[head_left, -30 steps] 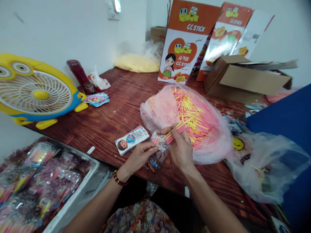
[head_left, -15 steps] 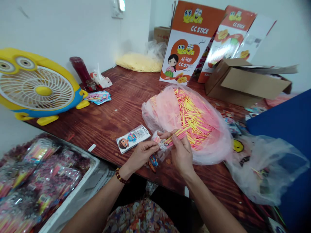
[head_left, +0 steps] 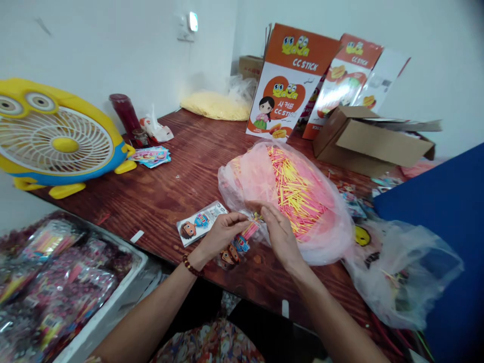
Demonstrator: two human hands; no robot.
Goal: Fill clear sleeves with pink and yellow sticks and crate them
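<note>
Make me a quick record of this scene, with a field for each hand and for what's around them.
Left hand: pinching a small clear packet, pink contents showing
Right hand: at the packet's other side, grip unclear
Left of packet: flat printed stack
Beyond hands: large translucent bag, pink and yellow sticks exposed
Surface: wooden table
Far side: printed cartons; open cardboard box
Far left: yellow-and-blue fan
</note>
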